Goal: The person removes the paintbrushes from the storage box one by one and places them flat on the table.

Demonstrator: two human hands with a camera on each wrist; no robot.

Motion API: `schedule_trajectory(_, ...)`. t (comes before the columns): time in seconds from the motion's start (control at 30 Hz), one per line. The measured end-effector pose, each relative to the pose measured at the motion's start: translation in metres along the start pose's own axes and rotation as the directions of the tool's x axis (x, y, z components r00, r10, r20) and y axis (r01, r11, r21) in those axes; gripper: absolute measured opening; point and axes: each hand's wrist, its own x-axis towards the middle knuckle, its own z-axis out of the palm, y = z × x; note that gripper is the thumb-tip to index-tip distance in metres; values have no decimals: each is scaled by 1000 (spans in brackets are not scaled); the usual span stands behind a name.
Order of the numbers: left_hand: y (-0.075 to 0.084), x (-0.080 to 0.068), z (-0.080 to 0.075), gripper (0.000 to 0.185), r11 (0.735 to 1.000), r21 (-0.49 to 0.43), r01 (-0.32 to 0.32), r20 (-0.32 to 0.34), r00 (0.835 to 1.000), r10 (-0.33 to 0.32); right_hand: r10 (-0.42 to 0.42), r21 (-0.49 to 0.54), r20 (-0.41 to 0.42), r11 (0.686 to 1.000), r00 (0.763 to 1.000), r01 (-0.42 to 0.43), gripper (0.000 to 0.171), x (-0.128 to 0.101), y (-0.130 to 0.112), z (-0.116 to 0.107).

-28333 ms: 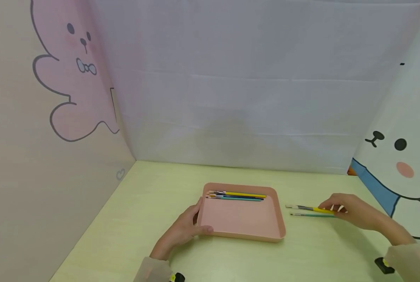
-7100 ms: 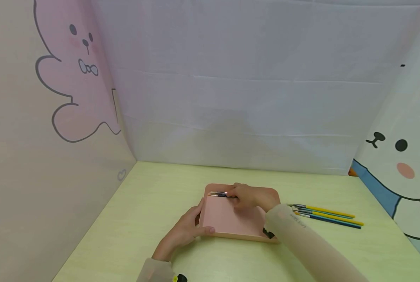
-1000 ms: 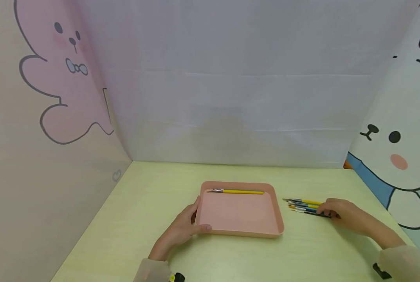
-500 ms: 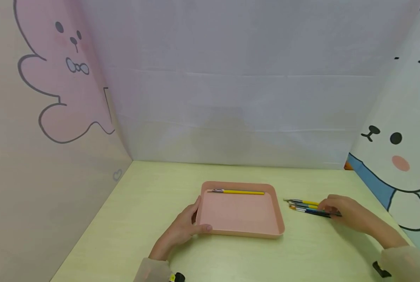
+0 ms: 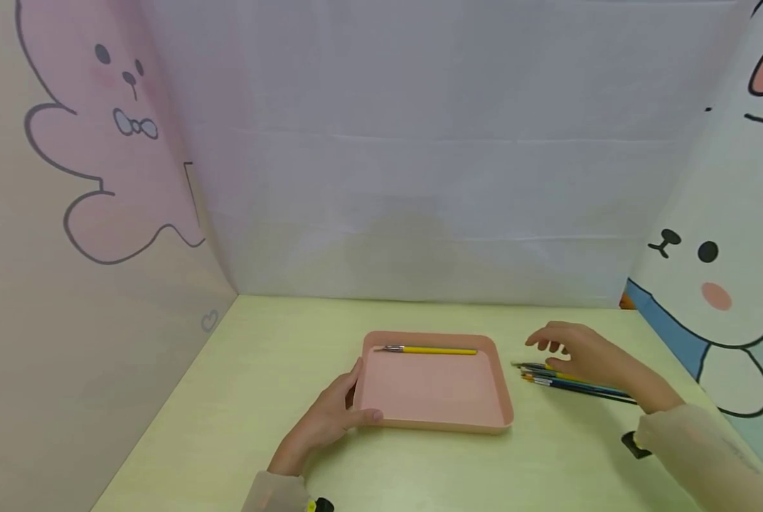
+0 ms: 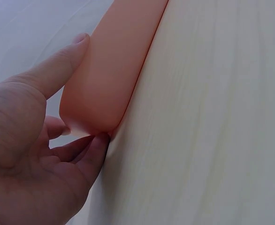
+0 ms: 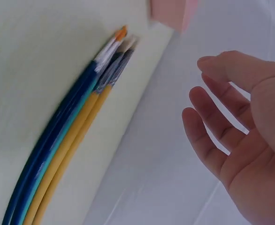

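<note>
A pink tray [image 5: 432, 392] lies on the table, one yellow-handled paintbrush [image 5: 440, 350] along its far side. My left hand [image 5: 331, 412] holds the tray's near left corner; in the left wrist view, the thumb lies on the rim and the fingers curl at the corner of the tray wall [image 6: 114, 61]. Right of the tray, several paintbrushes [image 5: 589, 389] lie side by side, bristles toward it. Their handles are yellow, teal and dark blue in the right wrist view. Just above them hovers my right hand [image 5: 579, 353], fingers loosely bent and holding nothing.
The pale yellow table [image 5: 291, 334] meets a white cloth backdrop [image 5: 419, 213] behind the tray. Side panels with a pink cartoon animal [image 5: 125, 178] and a white one [image 5: 727, 284] stand left and right.
Earlier several brushes lay in the tray; now one does, and the pile at right has grown. In the last half second my right hand let go of the brushes and rose leftward.
</note>
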Motion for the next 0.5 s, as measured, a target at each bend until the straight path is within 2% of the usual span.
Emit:
schedule_trajectory(0.13,5,-2,-1,113,1000,-9,-8,9,1000,8,38,53,43,998,998,-40,41,25,-16,-2)
schedule_trajectory(0.23,9,-3,-1,113,1000,-11,-10,10,1000,10,25,102,78,994,997,-33,42,43,-26,-1)
schedule_trajectory(0.5,22,-5,-1,113,1000,7,-13,9,1000,13,-41,197,111,980,993,19,38,85,-46,5)
